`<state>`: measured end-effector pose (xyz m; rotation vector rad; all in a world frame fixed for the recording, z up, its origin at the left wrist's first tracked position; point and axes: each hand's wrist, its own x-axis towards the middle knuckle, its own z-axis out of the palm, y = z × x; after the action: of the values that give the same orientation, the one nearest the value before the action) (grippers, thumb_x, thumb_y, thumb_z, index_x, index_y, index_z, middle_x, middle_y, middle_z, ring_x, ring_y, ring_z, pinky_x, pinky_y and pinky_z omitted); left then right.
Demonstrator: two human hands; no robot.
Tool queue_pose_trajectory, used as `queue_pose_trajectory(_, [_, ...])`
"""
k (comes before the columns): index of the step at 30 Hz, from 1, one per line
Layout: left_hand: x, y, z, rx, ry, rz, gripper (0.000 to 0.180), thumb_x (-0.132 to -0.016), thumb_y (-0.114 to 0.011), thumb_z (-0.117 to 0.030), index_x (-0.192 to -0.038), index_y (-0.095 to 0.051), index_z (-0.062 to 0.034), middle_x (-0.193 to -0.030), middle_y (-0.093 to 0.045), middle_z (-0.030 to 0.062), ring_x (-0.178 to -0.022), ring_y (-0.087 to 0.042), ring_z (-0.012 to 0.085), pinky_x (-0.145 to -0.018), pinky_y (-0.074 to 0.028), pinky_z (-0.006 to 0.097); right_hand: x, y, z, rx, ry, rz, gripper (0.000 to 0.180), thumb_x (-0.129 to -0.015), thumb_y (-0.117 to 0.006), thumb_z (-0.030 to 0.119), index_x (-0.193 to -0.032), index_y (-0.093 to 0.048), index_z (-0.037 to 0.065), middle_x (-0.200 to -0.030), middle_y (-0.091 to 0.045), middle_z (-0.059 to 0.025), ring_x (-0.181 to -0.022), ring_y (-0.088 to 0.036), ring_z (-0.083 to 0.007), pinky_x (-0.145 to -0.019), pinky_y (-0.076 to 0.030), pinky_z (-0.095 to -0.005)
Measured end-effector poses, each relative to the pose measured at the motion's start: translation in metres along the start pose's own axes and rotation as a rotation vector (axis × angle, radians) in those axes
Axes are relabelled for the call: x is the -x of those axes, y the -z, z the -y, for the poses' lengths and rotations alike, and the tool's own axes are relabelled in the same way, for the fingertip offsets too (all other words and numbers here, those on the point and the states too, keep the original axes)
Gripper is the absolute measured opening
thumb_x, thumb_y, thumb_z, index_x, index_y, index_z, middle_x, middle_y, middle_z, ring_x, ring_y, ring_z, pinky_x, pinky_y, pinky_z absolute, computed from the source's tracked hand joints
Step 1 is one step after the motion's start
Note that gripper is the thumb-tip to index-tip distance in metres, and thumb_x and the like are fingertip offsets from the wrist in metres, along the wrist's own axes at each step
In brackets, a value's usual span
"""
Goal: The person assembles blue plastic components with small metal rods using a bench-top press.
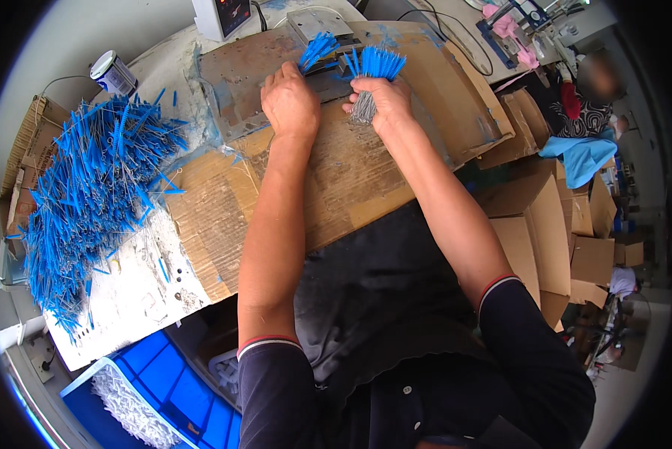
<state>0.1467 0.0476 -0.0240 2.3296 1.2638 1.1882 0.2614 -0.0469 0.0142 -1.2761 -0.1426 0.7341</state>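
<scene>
My right hand (390, 99) is closed around a thick bundle of thin wires with blue ends (381, 63). The blue ends fan out above the fist, and the bare metal shafts show below it. Just to its left, my left hand (289, 101) has its fingers curled at a smaller bunch of the same blue-ended wires (319, 49), which sticks out past the fingertips. Its grip is partly hidden by the back of the hand. Both hands are over the far part of the worktable, by a metal block (319, 25) fixed there.
A large heap of loose blue-ended wires (89, 187) covers the table's left side. Cardboard (224, 202) lies under my forearms. A tin (114, 73) and a white device with a display (222, 16) stand farther back. Below left is a blue bin (156, 374); cardboard boxes (530, 232) and another person are right.
</scene>
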Motion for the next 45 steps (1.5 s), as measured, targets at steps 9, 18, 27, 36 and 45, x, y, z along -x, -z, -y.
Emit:
queue_pose_trajectory(9, [0.001,0.003,-0.002,-0.047,-0.052,0.038,0.014,-0.081,-0.058,-0.005,-0.094,-0.063,-0.0046,-0.094,-0.069,0.0142,-0.093,-0.064,0.0325,-0.083,-0.05,0.043,0.004,0.0,0.005,0.162,0.035,0.037,0.012,-0.071,-0.071,-0.008,-0.071,-0.061,-0.004,-0.068,-0.063,-0.0157,-0.054,-0.063,-0.0251,-0.048,-0.055,-0.0392])
queue_pose_trajectory(18, [0.002,0.001,-0.002,-0.176,-0.012,0.037,0.008,-0.083,-0.059,-0.007,-0.092,-0.061,-0.0059,-0.095,-0.067,0.012,-0.091,-0.064,0.0304,-0.08,-0.052,0.041,-0.004,-0.007,0.003,0.272,0.015,0.029,0.009,-0.072,-0.07,-0.007,-0.073,-0.061,-0.005,-0.067,-0.063,-0.0146,-0.052,-0.064,-0.0234,-0.048,-0.056,-0.0382])
queue_pose_trajectory(27, [-0.001,0.003,0.0,-0.175,0.045,-0.063,0.007,-0.083,-0.059,-0.007,-0.09,-0.059,-0.0062,-0.09,-0.068,0.011,-0.089,-0.064,0.031,-0.079,-0.05,0.042,-0.027,-0.017,-0.007,0.283,0.119,-0.035,0.008,-0.07,-0.067,-0.009,-0.068,-0.06,-0.007,-0.061,-0.061,-0.016,-0.046,-0.062,-0.0255,-0.04,-0.051,-0.0395])
queue_pose_trajectory(36, [0.0,-0.001,0.001,-0.038,-0.035,-0.072,0.007,-0.084,-0.058,-0.006,-0.091,-0.061,-0.0057,-0.09,-0.069,0.0127,-0.089,-0.064,0.0317,-0.081,-0.048,0.043,-0.014,-0.009,0.0,0.051,0.012,0.027,0.013,-0.074,-0.072,-0.007,-0.078,-0.061,-0.005,-0.073,-0.063,-0.0163,-0.058,-0.064,-0.0262,-0.049,-0.055,-0.0404])
queue_pose_trajectory(45, [0.001,0.003,-0.002,0.016,-0.02,0.022,0.013,-0.082,-0.059,-0.004,-0.094,-0.063,-0.0045,-0.094,-0.07,0.0145,-0.09,-0.065,0.0335,-0.082,-0.05,0.044,0.0,0.003,0.005,0.104,-0.008,0.113,0.016,-0.075,-0.074,-0.007,-0.083,-0.061,-0.001,-0.072,-0.062,-0.0124,-0.055,-0.062,-0.0232,-0.049,-0.054,-0.0398])
